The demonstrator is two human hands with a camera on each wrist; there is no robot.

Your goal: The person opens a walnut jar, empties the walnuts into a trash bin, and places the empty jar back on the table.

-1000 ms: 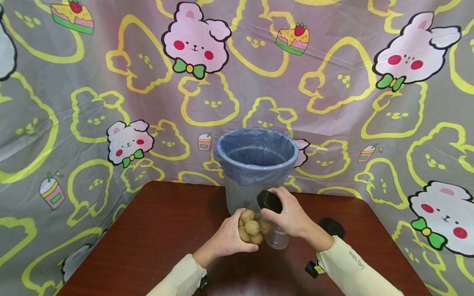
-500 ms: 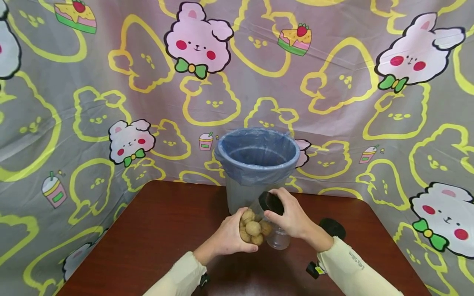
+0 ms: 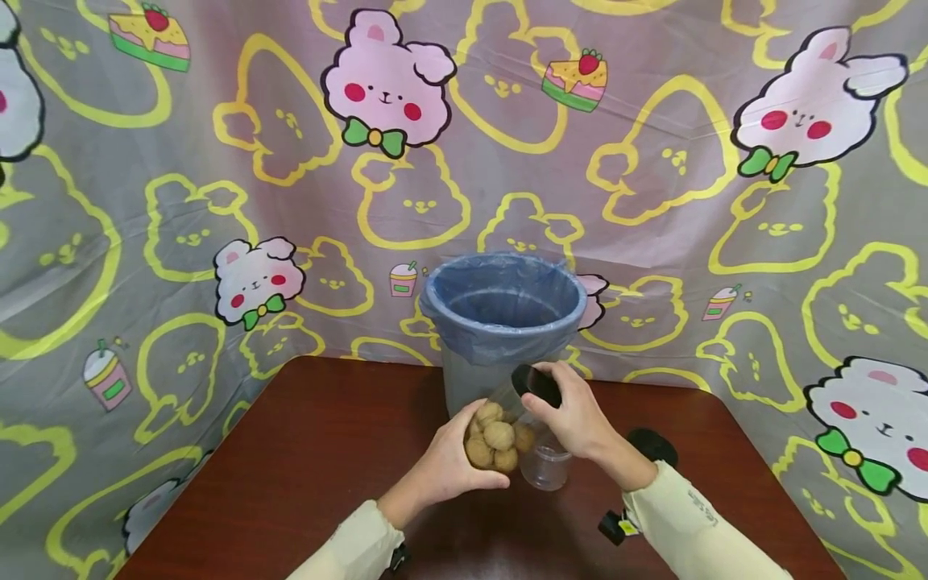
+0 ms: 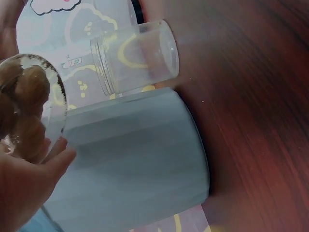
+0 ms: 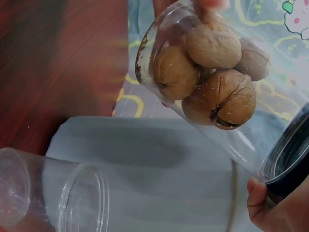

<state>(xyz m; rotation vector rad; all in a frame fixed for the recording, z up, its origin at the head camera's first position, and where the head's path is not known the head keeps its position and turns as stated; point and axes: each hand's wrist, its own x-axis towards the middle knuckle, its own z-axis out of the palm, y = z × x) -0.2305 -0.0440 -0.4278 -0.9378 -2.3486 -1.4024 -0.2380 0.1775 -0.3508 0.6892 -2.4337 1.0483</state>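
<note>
A clear plastic jar (image 3: 505, 400) with several walnuts (image 3: 499, 437) is held tilted above the table, its black lid (image 3: 540, 387) toward the upper right. My left hand (image 3: 453, 461) grips the jar near its base, the thumb below. My right hand (image 3: 577, 415) grips the lid from the right side. In the right wrist view the lid (image 5: 292, 150) sits on the jar's end, and one walnut (image 5: 224, 99) shows a dark crack. Below the right hand an open clear jar (image 3: 545, 471), with no nuts visible inside, stands on the table.
Behind the hands stands a grey bin (image 3: 471, 379) lined with a blue bag (image 3: 500, 334). Another black lid (image 3: 652, 445) lies on the dark red table (image 3: 341, 451), right of the right wrist. A patterned cloth (image 3: 406, 193) hangs around the table.
My right hand has shifted slightly up and to the right with the lid. The walnut jar has risen a little with it, and my left hand keeps its hold.
</note>
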